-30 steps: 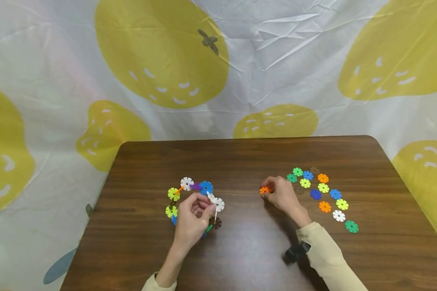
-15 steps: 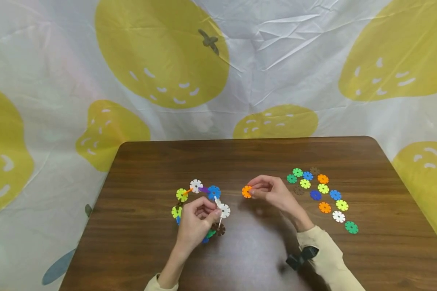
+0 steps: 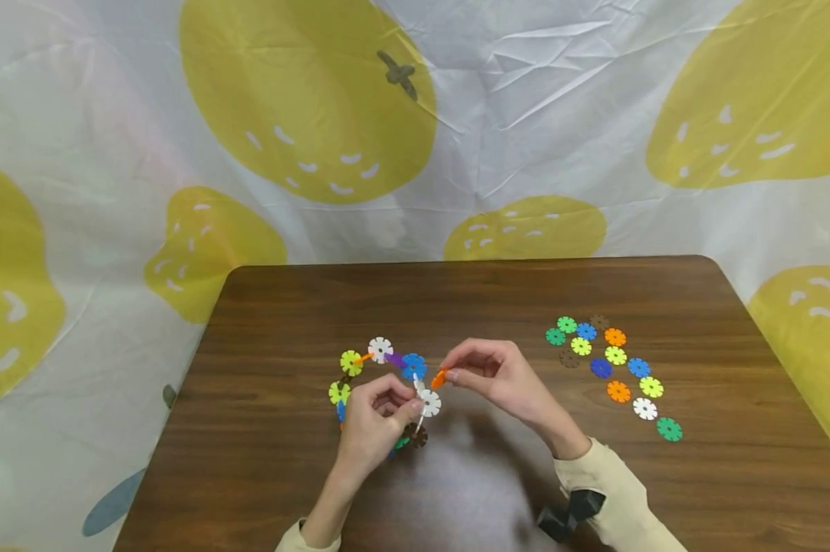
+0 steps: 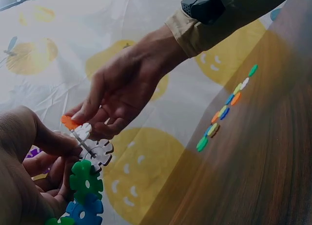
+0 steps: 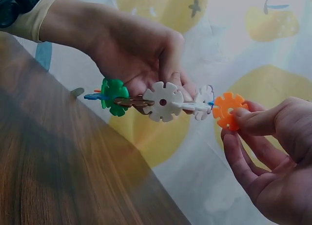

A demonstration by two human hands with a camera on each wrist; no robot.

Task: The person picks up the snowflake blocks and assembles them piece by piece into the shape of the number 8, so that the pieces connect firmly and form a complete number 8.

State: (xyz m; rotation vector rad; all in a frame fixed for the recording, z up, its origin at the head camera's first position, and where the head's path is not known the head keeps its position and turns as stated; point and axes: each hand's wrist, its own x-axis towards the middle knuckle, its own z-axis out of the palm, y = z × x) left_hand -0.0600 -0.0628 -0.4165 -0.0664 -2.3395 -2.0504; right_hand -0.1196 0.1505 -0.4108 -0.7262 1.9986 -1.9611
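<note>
My left hand pinches a ring of slotted plastic discs joined edge to edge. White discs are at its fingertips; a blue disc, a white disc and lime discs curve round behind. Part of the ring is hidden by the hand. Between thumb and fingers of my right hand is an orange slotted disc, held just right of the ring. In the right wrist view the orange disc stands right beside a white disc, while a green disc shows farther along the chain.
On the right of the brown wooden table several loose discs lie flat, among them a blue disc, a white disc and a green disc. A fruit-print cloth hangs behind the table.
My right hand has carried the orange disc left from near the loose discs to the ring, turning it edge-on to the head view. The left hand and ring have shifted slightly right.
</note>
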